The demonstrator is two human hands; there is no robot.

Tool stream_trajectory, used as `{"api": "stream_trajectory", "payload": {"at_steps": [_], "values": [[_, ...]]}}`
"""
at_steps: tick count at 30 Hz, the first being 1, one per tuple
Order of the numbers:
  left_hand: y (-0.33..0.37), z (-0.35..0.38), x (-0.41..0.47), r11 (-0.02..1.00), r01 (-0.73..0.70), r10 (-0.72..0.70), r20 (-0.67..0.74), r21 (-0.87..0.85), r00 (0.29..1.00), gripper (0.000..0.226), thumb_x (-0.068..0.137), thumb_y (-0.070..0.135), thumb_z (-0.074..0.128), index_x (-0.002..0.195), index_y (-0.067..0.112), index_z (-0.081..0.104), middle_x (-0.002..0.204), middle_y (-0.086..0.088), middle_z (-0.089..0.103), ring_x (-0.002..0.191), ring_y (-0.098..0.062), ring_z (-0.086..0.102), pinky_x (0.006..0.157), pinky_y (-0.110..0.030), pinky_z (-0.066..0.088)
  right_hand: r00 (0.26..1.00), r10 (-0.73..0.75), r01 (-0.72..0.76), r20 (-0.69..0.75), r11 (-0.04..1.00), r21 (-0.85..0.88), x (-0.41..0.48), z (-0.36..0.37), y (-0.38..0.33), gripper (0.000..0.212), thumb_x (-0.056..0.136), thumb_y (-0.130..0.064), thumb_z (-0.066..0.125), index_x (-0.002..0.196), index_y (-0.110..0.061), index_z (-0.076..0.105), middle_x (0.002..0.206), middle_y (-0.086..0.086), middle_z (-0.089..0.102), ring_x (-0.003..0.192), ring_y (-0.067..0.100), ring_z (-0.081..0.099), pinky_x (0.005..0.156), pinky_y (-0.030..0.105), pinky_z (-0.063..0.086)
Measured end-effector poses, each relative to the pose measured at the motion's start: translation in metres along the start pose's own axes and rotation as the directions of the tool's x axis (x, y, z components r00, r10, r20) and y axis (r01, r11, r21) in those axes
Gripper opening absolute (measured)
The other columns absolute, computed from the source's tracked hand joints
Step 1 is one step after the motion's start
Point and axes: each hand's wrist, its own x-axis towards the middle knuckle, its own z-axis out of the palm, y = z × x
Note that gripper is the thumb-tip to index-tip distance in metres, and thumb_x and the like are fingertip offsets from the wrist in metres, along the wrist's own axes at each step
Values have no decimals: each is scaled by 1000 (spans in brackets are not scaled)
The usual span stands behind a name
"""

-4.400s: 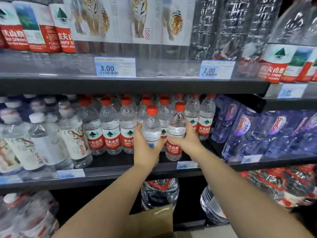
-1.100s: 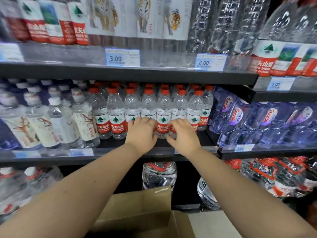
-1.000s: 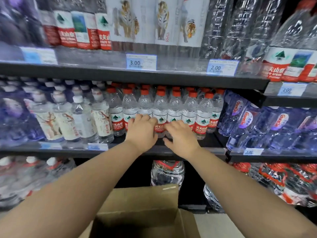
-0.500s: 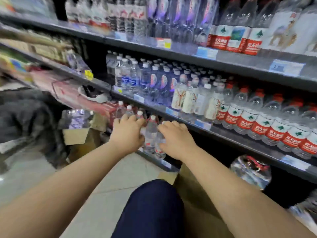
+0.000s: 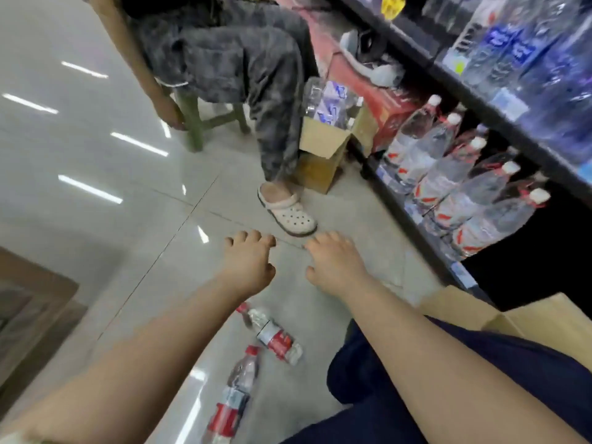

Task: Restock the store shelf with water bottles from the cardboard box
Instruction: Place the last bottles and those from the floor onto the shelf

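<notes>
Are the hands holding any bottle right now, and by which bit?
Nothing is held. The left hand and right hand are both empty, fingers loosely curled. Two red-capped water bottles lie untouched on the floor.

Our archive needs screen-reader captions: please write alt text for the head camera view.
The left hand and right hand, both empty, hover above a tiled floor where two red-capped water bottles lie on their sides. A cardboard box sits at lower right; ahead, a person in a white clog sits by shelves of large water bottles.
</notes>
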Motion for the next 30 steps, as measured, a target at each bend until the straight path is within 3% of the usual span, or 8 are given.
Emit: {"api": "stream_trajectory", "payload": {"at_steps": [8, 13, 18, 22, 26, 30], "values": [[-56, 147, -60, 951, 286, -244, 285, -115, 927, 53, 81, 38, 62, 131, 26, 48, 130, -1, 53, 123, -28, 45, 97, -40, 34, 962, -32, -9, 271, 989, 149, 24, 123, -51, 44, 84, -21, 58, 127, -18, 48, 128, 5, 48, 120, 28, 41, 97, 40, 34], [-54, 220, -105, 851, 503, -375, 493, -154, 785, 50, 82, 41, 59, 128, 27, 48, 127, -2, 54, 118, -28, 49, 94, -39, 39, 906, -13, -39, 422, 993, 113, 37, 179, -44, 46, 85, -26, 59, 129, -19, 46, 129, 6, 49, 122, 29, 41, 96, 39, 37], [-56, 270, -140, 683, 707, -455, 651, -184, 608, 74, 68, 50, 72, 131, 24, 41, 120, -5, 54, 113, -31, 52, 89, -38, 46, 837, 19, -99, 547, 988, 118, 50, 222, -28, 51, 85, -37, 59, 129, -16, 45, 130, 9, 49, 122, 32, 43, 97, 41, 40], [-58, 300, -156, 537, 786, -481, 655, -305, 583, 61, 56, 54, 70, 105, 26, 49, 99, -1, 60, 93, -28, 60, 75, -41, 53, 773, 53, -195, 633, 968, 158, 47, 254, -22, 54, 83, -38, 63, 128, -14, 45, 130, 9, 50, 123, 32, 43, 98, 42, 41], [-55, 312, -153, 405, 827, -545, 624, -390, 561, 49, 58, 51, 73, 98, 35, 50, 89, 8, 63, 77, -20, 65, 63, -40, 56, 718, 86, -308, 691, 929, 204, 37, 284, -22, 54, 80, -37, 69, 123, -13, 45, 127, 9, 50, 121, 33, 45, 95, 41, 42], [-47, 304, -119, 243, 852, -615, 606, -464, 505, 51, 64, 37, 79, 106, 28, 51, 92, 11, 62, 76, -6, 63, 56, -21, 46, 644, 160, -481, 748, 845, 233, 30, 312, -26, 59, 79, -36, 72, 126, -13, 43, 128, 10, 51, 119, 33, 48, 95, 41, 45]]}}
